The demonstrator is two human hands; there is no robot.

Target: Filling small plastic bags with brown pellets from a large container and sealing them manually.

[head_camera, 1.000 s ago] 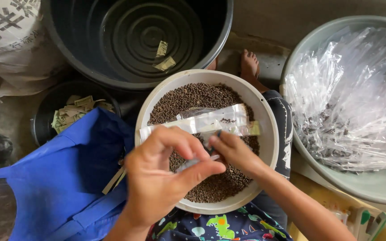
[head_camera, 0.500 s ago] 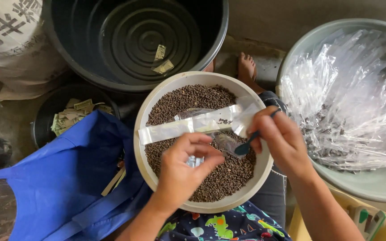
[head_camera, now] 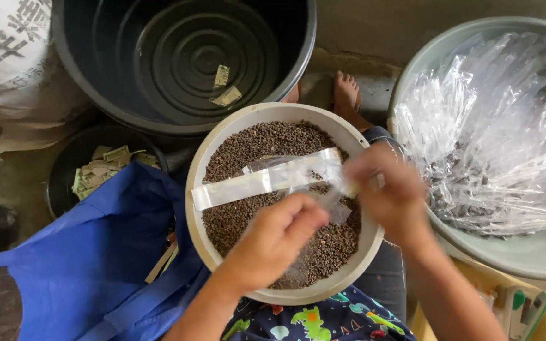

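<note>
Black tub [head_camera: 178, 57] at upper centre. Grey basin [head_camera: 475, 246] of clear bags [head_camera: 500, 126] at right, blue bag [head_camera: 90, 265] at lower left. White bowl [head_camera: 222, 145] of brown seeds [head_camera: 266, 142] in centre. Clear pouch [head_camera: 266, 181], long with a white strip, across the bowl. Left hand [head_camera: 273, 243] pinching its lower edge, fingers curled. Right hand [head_camera: 393, 189], blurred, gripping its right end.

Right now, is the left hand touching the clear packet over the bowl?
Touching. The head view shows the left hand pinching the clear packet above the bowl.
</note>
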